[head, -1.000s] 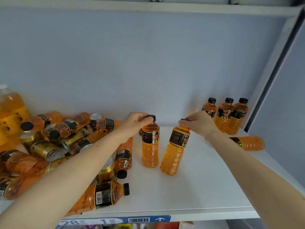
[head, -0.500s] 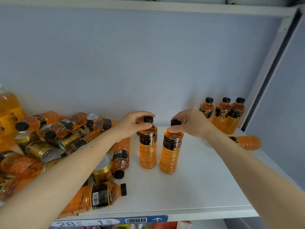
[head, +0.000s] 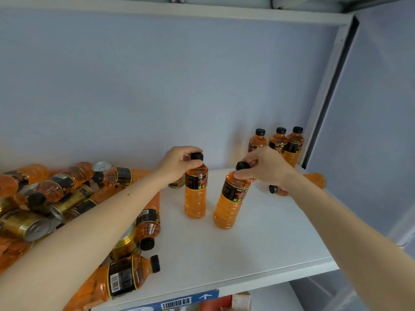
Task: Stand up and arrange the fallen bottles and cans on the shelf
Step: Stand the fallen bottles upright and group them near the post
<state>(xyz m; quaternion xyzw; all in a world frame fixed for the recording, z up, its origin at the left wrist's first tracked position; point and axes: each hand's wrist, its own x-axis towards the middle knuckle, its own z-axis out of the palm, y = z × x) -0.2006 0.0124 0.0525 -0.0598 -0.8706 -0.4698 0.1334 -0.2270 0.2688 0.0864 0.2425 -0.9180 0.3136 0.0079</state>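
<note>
Two orange drink bottles with black caps and black labels stand mid-shelf. My left hand (head: 178, 163) grips the cap and neck of the upright left bottle (head: 195, 198). My right hand (head: 265, 168) holds the neck of the right bottle (head: 230, 203), which leans slightly to the right. Three more bottles (head: 278, 142) stand upright in the back right corner. One bottle (head: 314, 179) lies on its side behind my right wrist. A heap of fallen bottles and gold cans (head: 58, 198) covers the left of the shelf.
The white shelf board (head: 258, 250) has bare surface in front and to the right of the two held bottles. A fallen bottle (head: 121, 277) lies near the front edge, under my left forearm. A grey upright post (head: 325, 97) bounds the right side.
The right bottle has gone from tilted to nearly upright, and my right hand has shifted its grip from the cap to the neck. Both bottles sit a little closer to the back right.
</note>
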